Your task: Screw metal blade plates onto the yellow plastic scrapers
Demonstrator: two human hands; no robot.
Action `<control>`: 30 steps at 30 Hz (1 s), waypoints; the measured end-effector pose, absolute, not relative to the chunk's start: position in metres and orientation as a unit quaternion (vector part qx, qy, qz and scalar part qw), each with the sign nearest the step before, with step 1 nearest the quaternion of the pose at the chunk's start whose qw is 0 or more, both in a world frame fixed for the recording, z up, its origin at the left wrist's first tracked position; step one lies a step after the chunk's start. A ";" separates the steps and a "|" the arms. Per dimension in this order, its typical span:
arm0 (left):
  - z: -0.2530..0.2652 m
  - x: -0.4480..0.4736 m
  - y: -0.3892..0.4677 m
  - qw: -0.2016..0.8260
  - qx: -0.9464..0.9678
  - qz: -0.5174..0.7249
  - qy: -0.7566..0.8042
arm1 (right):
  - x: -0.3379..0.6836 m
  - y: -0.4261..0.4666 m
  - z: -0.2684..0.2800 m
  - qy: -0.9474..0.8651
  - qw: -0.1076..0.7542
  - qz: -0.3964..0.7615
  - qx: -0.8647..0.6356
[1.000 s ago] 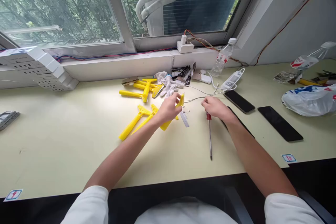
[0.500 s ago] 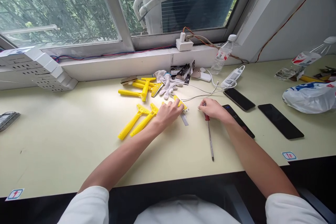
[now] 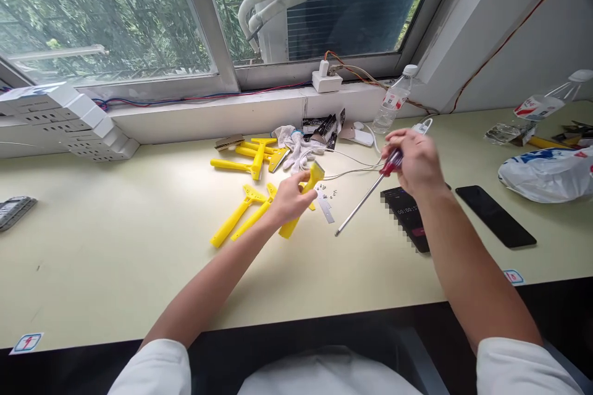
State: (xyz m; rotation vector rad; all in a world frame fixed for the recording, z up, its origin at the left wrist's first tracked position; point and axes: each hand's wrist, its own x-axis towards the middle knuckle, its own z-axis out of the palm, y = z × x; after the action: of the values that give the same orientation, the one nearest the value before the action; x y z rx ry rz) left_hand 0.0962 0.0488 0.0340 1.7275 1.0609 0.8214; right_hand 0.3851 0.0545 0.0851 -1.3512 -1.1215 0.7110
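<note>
My left hand (image 3: pixel 291 199) is closed around a yellow scraper (image 3: pixel 315 174), its head raised and its handle pointing down toward the desk. A red-handled screwdriver (image 3: pixel 362 202) is gripped in my right hand (image 3: pixel 417 160), lifted off the desk with its tip slanting down to the left. Flat metal blades (image 3: pixel 325 210) lie just right of my left hand, and several small screws (image 3: pixel 323 187) are scattered beside them. Left of that hand lie two more yellow scrapers (image 3: pixel 237 216). Behind them is a pile of yellow scrapers (image 3: pixel 258 160).
A white glove (image 3: pixel 299 151) and black packets (image 3: pixel 327 126) lie near the sill. White cable (image 3: pixel 345 171) loops behind my hands. Phones (image 3: pixel 495 216) rest at right, with a plastic bag (image 3: pixel 546 173) and bottles (image 3: pixel 393 102) farther back. White boxes (image 3: pixel 88 126) stand at left.
My left hand has picked up a scraper, which now stands tilted in its grip. My right hand has risen and moved right, lifting the screwdriver and swinging its tip to the left.
</note>
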 end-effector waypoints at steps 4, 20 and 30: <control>0.036 0.080 0.030 0.690 0.537 0.335 0.352 | 0.371 0.059 0.130 -0.470 0.740 0.082 -0.474; 0.018 0.069 -0.007 0.792 0.372 0.335 0.349 | 0.314 0.061 0.141 -0.561 0.702 0.005 -0.438; 0.023 0.069 -0.010 0.783 0.378 0.321 0.376 | 0.311 0.057 0.138 -0.567 0.675 0.011 -0.472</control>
State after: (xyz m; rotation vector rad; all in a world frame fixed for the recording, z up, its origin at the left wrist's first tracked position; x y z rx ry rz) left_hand 0.0688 -0.0099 0.0232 0.8164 0.8115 0.6929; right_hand 0.3112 0.0575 0.1375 -1.0612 -1.2745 0.0258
